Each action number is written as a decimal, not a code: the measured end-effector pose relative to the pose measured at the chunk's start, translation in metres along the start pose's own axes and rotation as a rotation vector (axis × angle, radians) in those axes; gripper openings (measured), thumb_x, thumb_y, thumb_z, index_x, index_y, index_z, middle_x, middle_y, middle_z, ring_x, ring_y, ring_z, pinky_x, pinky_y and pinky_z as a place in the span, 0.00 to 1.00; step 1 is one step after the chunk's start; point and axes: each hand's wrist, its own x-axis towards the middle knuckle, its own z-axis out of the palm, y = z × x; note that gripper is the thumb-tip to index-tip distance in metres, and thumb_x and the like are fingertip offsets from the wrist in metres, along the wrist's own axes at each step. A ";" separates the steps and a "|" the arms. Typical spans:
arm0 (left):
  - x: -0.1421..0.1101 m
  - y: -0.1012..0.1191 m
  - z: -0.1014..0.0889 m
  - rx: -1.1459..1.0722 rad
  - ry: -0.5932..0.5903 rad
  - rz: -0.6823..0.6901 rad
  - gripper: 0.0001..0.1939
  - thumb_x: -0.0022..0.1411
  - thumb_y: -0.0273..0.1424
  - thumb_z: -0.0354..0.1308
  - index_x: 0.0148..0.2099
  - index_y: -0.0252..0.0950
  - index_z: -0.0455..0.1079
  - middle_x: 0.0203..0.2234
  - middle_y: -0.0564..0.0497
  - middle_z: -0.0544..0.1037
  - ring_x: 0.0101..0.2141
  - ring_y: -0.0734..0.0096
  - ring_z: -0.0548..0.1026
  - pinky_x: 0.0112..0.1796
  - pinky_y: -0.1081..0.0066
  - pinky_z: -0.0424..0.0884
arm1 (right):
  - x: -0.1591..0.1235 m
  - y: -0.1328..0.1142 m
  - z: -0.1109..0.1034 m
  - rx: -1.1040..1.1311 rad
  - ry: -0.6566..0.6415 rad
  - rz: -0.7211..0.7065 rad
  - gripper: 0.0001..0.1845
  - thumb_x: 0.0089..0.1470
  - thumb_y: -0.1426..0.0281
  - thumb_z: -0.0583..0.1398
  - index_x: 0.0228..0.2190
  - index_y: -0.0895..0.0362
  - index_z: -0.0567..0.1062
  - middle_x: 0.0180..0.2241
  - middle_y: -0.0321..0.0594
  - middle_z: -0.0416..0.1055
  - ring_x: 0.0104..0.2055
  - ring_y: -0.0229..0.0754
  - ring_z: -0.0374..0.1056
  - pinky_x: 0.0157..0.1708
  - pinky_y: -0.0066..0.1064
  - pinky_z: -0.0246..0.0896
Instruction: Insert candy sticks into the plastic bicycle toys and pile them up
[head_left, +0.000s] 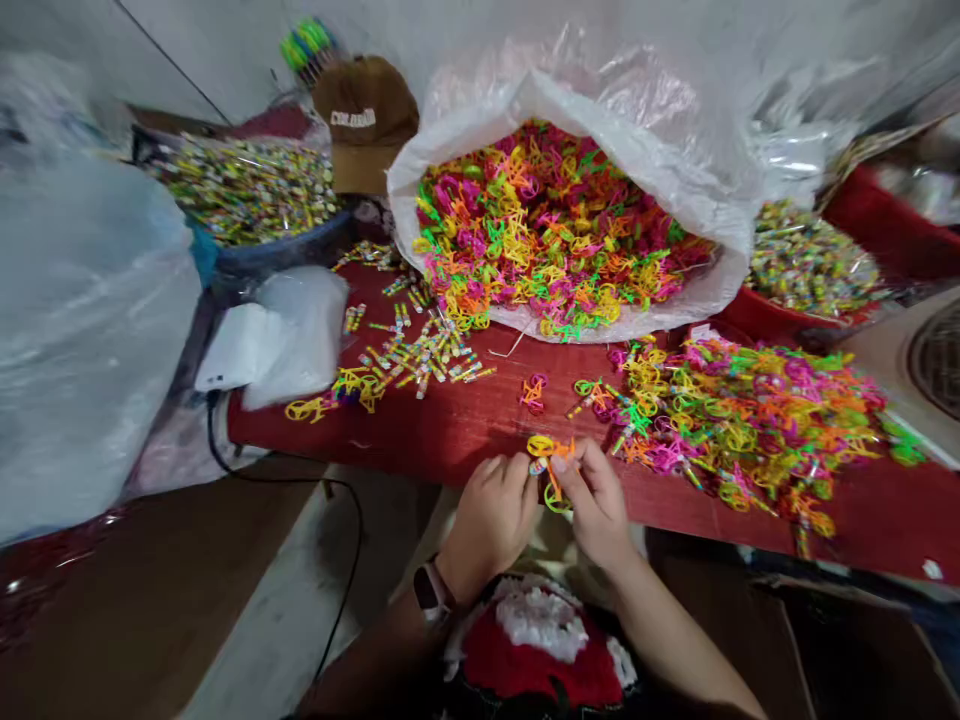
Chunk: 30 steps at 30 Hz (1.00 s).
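A red-topped table (450,450) is bearing a white sack (720,270) of neon plastic loops, keeping them within reach beside a loose pile of loops (742,430) and scattered wrapped sticks (424,355). Near the table's edge, the left hand (491,520) and right hand (592,500) are pinching a yellow-and-orange loop (551,468) between them, seemingly holding it close for fine handling.

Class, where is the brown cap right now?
In the head view, the brown cap sits at top centre, between the blue basin and the white sack.
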 end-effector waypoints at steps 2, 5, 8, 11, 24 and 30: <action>-0.002 -0.004 0.001 -0.048 0.016 0.019 0.09 0.73 0.24 0.49 0.39 0.37 0.67 0.30 0.46 0.78 0.33 0.56 0.77 0.37 0.62 0.70 | 0.000 -0.001 -0.003 -0.006 -0.019 0.012 0.15 0.69 0.59 0.62 0.32 0.53 0.70 0.29 0.31 0.64 0.30 0.36 0.59 0.31 0.27 0.56; -0.003 -0.007 0.002 -0.100 0.036 0.055 0.09 0.73 0.25 0.48 0.40 0.38 0.67 0.30 0.47 0.78 0.33 0.59 0.77 0.37 0.63 0.70 | -0.002 -0.003 -0.005 -0.012 -0.035 0.021 0.15 0.69 0.58 0.62 0.32 0.53 0.70 0.29 0.31 0.65 0.30 0.37 0.60 0.31 0.28 0.56; -0.004 -0.008 0.002 -0.085 0.056 0.107 0.09 0.73 0.25 0.48 0.40 0.38 0.68 0.29 0.47 0.78 0.32 0.59 0.76 0.36 0.62 0.69 | -0.004 -0.002 -0.004 -0.023 -0.026 0.024 0.16 0.70 0.59 0.61 0.32 0.53 0.69 0.29 0.31 0.64 0.30 0.37 0.59 0.31 0.28 0.55; -0.004 -0.008 0.001 -0.021 0.080 0.150 0.10 0.72 0.24 0.48 0.37 0.39 0.66 0.27 0.48 0.76 0.30 0.59 0.73 0.35 0.62 0.66 | -0.007 -0.001 -0.003 -0.055 -0.003 0.042 0.16 0.70 0.59 0.61 0.32 0.53 0.68 0.27 0.30 0.63 0.28 0.36 0.58 0.29 0.28 0.54; -0.007 -0.011 -0.002 0.054 0.067 0.236 0.10 0.70 0.24 0.49 0.35 0.39 0.66 0.25 0.49 0.74 0.29 0.59 0.73 0.33 0.61 0.67 | -0.011 -0.003 0.001 -0.104 0.061 0.086 0.20 0.67 0.56 0.62 0.29 0.53 0.66 0.25 0.29 0.60 0.25 0.35 0.56 0.26 0.27 0.52; -0.017 0.005 0.013 0.023 -0.039 0.109 0.08 0.72 0.25 0.48 0.42 0.37 0.68 0.31 0.46 0.79 0.34 0.56 0.77 0.38 0.59 0.72 | 0.000 -0.009 -0.008 -0.234 -0.009 0.063 0.20 0.65 0.56 0.63 0.27 0.52 0.66 0.24 0.30 0.64 0.25 0.36 0.60 0.27 0.27 0.55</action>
